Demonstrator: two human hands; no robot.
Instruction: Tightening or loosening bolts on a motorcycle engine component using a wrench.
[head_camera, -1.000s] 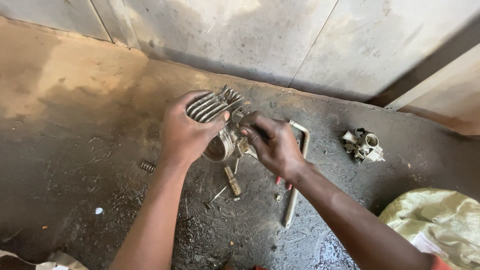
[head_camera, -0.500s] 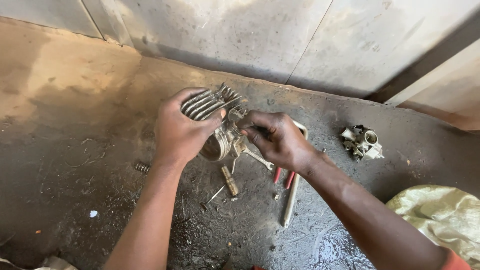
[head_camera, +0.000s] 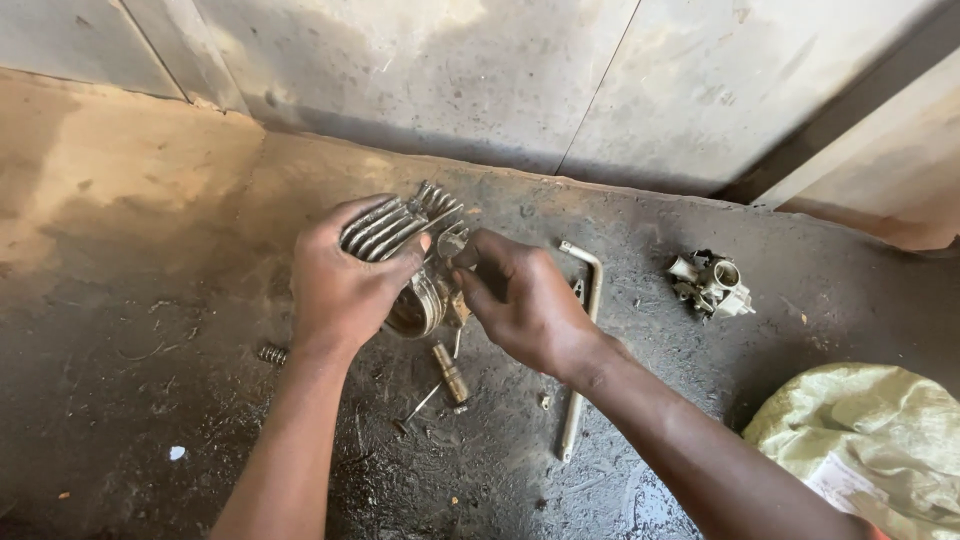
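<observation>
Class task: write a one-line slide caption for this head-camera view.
Left hand grips a finned engine cylinder while the right hand works at it, above a greasy bench.

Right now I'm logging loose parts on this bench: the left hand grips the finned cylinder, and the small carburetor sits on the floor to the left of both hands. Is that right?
Not quite. The left hand does grip the finned cylinder, but the small carburetor lies to the right of both hands, beyond the right hand and the bent metal rod. The head view shows it.

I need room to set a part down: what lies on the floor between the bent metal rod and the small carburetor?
In the head view, the stretch between the bent metal rod and the carburetor holds nothing but dark, grimy floor with grit.
</observation>
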